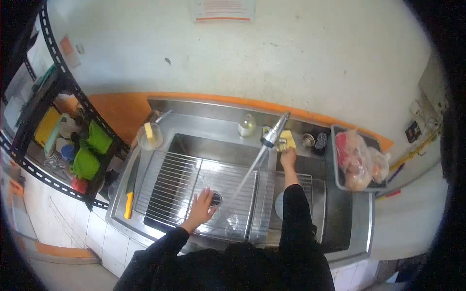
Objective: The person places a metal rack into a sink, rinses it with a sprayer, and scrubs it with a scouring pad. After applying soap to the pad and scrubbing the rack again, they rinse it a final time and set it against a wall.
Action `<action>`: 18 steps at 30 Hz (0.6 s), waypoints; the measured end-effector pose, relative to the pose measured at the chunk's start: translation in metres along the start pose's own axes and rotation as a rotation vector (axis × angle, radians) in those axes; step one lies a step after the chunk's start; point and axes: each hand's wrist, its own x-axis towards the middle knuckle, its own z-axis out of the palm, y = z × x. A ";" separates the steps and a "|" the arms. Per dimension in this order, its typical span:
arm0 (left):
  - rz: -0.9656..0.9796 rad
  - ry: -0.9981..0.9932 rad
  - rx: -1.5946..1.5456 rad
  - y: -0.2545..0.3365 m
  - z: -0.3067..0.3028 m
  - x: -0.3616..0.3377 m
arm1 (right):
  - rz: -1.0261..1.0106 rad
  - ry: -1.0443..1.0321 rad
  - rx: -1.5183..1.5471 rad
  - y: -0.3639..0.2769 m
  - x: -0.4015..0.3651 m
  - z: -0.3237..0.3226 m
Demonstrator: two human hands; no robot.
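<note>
My left hand (201, 209) is over the wire rack (170, 186) in the large sink basin, near the drain, its fingers spread. Water streams from the metal faucet (274, 132) down onto the rack and basin. My right hand (288, 158) reaches to the back ledge, at the faucet's right, by a yellow cloth or sponge (288, 139) and the tap handle; its fingers look closed, but what they grip is too small to make out. A second rack (305, 194) and a pale round dish (279, 205) are in the right basin, partly behind my right sleeve.
A knife with a yellow handle (128, 205) lies on the left edge. Behind are a tub (149, 137) and a bottle (247, 127). At the right, a grey tray (336, 167) holds bagged food (357, 160). A black shelf (60, 186) stands left.
</note>
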 end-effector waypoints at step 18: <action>-0.011 -0.063 0.048 -0.002 -0.004 -0.012 | 0.582 0.028 0.611 0.044 0.121 0.085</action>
